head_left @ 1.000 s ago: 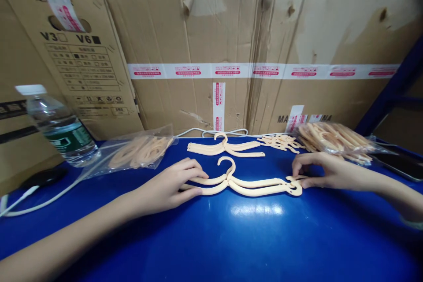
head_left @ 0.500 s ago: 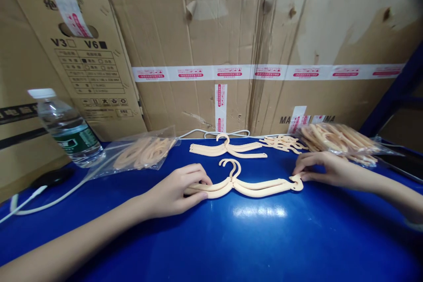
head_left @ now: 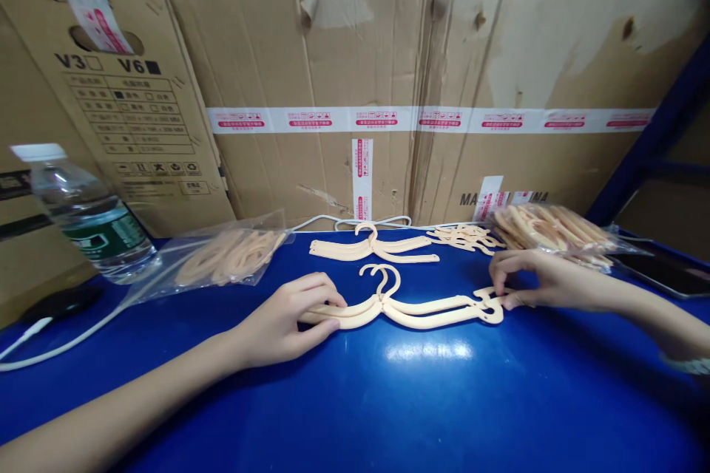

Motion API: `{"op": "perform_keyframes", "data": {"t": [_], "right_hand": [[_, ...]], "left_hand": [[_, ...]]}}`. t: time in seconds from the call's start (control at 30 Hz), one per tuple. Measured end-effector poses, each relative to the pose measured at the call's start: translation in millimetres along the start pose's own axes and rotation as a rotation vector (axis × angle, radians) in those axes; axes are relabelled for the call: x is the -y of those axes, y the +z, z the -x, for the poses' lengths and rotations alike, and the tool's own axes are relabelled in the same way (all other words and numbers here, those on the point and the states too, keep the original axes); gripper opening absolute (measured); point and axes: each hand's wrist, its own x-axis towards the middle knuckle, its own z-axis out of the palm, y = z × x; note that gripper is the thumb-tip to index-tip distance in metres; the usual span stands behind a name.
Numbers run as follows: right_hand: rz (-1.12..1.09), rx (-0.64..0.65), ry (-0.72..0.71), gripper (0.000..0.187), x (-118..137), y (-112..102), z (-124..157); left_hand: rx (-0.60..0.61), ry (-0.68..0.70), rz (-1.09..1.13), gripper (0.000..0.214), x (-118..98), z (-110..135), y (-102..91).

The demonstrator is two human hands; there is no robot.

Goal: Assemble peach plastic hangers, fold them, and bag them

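A beige plastic folding clothes hanger (head_left: 433, 316) lies on the blue table (head_left: 355, 414), its two hooks pointing away from me. My left hand (head_left: 293, 318) is closed around its left arm, thumb in front and fingers behind. At the far end of its right arm, my right hand (head_left: 521, 279) pinches a small curved beige connecting piece (head_left: 489, 304), which touches the arm's tip. Beyond this one lies another beige hanger (head_left: 371, 245), untouched. A pile of small beige connecting pieces (head_left: 466, 238) sits behind my right hand.
A clear bag of beige parts (head_left: 227, 259) lies at left, beside a water bottle (head_left: 94, 222) and a black mouse (head_left: 61, 303). Another bagged stack (head_left: 555, 229) and a dark phone-like device (head_left: 665, 273) are at right. Cardboard (head_left: 310, 52) stands behind; a white cable (head_left: 83, 340) runs left.
The view has shifted slightly, so everything sits a little further left. The connecting piece in my right hand has turned and now shows more of its curved shape at the hanger's right tip.
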Motion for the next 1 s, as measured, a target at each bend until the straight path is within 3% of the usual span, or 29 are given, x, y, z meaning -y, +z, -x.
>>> {"op": "perform_keyframes", "data": {"t": [0.53,0.67,0.83,1.0], "right_hand": [[0.01,-0.033,-0.008,0.026,-4,3,-2],[0.007,-0.059,-0.022,0.027,-7,4,0],[0.016,-0.185,0.03,0.039,-13,12,-2],[0.113,-0.348,0.002,0.042,-14,18,-6]], "left_hand": [[-0.039,-0.009,-0.055,0.015,2,2,3.9],[-0.109,-0.037,-0.092,0.013,2,2,4.0],[-0.236,-0.08,-0.112,0.013,3,1,5.1],[-0.252,-0.101,-0.101,0.014,7,2,8.2]]}}
